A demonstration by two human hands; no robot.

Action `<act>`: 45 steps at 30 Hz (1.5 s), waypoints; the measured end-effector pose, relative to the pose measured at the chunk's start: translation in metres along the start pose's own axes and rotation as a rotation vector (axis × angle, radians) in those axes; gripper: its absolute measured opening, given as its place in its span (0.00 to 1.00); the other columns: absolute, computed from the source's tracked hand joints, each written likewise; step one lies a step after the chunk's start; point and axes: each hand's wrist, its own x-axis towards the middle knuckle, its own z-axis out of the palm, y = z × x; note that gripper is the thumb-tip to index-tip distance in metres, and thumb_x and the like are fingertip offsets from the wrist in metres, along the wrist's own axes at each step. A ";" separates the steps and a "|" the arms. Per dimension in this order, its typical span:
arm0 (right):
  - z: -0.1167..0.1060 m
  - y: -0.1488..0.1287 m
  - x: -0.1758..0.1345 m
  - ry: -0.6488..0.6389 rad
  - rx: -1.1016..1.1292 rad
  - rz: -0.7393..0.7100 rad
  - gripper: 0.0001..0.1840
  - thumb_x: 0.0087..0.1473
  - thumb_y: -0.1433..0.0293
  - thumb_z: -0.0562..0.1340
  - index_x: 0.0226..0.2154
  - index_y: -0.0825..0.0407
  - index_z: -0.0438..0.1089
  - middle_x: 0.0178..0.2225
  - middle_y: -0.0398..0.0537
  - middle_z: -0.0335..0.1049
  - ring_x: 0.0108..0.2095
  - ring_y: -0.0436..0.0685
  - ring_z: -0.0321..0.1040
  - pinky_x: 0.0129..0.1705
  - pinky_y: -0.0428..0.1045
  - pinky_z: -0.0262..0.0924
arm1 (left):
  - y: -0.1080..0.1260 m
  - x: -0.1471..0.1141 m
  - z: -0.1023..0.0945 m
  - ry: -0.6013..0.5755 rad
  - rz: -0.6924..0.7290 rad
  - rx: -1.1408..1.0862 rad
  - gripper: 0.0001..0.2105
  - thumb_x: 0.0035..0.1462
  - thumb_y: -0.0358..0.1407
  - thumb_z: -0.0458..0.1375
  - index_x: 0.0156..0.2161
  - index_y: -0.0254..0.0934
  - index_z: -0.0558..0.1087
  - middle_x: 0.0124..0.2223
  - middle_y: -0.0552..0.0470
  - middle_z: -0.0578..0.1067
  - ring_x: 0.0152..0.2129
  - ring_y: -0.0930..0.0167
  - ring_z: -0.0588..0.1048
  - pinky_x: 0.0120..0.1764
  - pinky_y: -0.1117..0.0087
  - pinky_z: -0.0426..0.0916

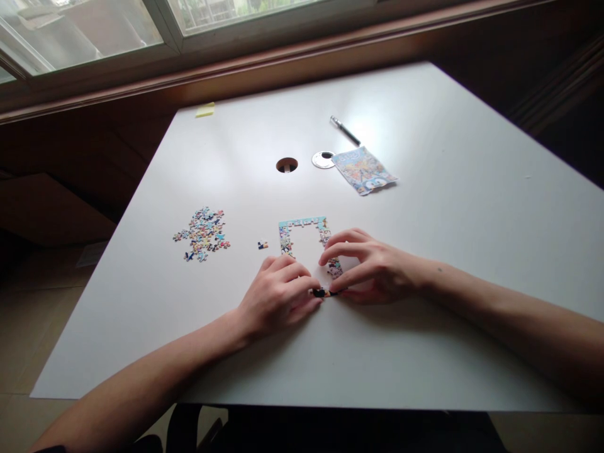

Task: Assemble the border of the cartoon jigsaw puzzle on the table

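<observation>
Tabletop (226, 340) near window (85, 38), puzzle (302, 222) atop

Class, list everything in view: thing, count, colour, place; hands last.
table: 1, white, centre
puzzle border: 1, multicoloured, table's middle
piece pile: 1, multicoloured, table's left
single piece: 1, mixed, left of border
round cover: 1, silvery, beyond border
hole: 1, dark, left of cover
picture sheet: 1, mostly blue, right of cover
pen: 1, black, behind sheet
sticky note: 1, yellow, far-left corner
window: 1, grey-framed, top left
floor: 1, beige, lower left
left hand: 1, bare, border's near edge
right hand: 1, bare, border's right side
</observation>
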 end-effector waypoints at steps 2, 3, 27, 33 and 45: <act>0.000 0.000 0.000 -0.004 -0.003 -0.001 0.10 0.55 0.68 0.67 0.41 0.41 0.79 0.47 0.50 0.72 0.54 0.62 0.62 0.55 0.60 0.59 | 0.001 0.000 -0.001 -0.001 -0.014 -0.001 0.07 0.62 0.39 0.60 0.42 0.41 0.77 0.39 0.51 0.80 0.40 0.67 0.72 0.48 0.63 0.59; 0.000 0.000 0.000 -0.007 -0.004 0.001 0.10 0.55 0.68 0.67 0.41 0.41 0.79 0.47 0.50 0.72 0.54 0.62 0.62 0.55 0.60 0.59 | 0.002 0.001 -0.001 -0.002 -0.021 -0.001 0.07 0.62 0.39 0.60 0.41 0.41 0.77 0.39 0.51 0.80 0.40 0.67 0.72 0.48 0.62 0.59; 0.001 0.000 -0.001 -0.020 -0.008 0.018 0.09 0.55 0.67 0.67 0.40 0.41 0.79 0.47 0.50 0.72 0.54 0.62 0.62 0.56 0.60 0.58 | 0.008 0.005 -0.003 -0.024 -0.073 -0.011 0.06 0.60 0.38 0.60 0.41 0.42 0.77 0.39 0.52 0.80 0.39 0.66 0.71 0.47 0.61 0.58; 0.001 0.000 0.000 -0.014 -0.008 0.008 0.09 0.55 0.68 0.67 0.40 0.42 0.79 0.47 0.50 0.72 0.54 0.62 0.62 0.55 0.60 0.58 | 0.009 0.005 -0.003 -0.004 -0.062 -0.002 0.06 0.59 0.37 0.60 0.41 0.42 0.77 0.38 0.52 0.80 0.39 0.66 0.72 0.46 0.61 0.58; 0.001 0.000 -0.001 -0.018 0.002 0.017 0.09 0.55 0.68 0.67 0.40 0.41 0.79 0.47 0.50 0.72 0.55 0.62 0.62 0.56 0.61 0.58 | 0.006 0.002 -0.002 0.055 0.009 0.036 0.04 0.58 0.35 0.62 0.38 0.45 0.78 0.37 0.52 0.77 0.38 0.67 0.70 0.46 0.62 0.58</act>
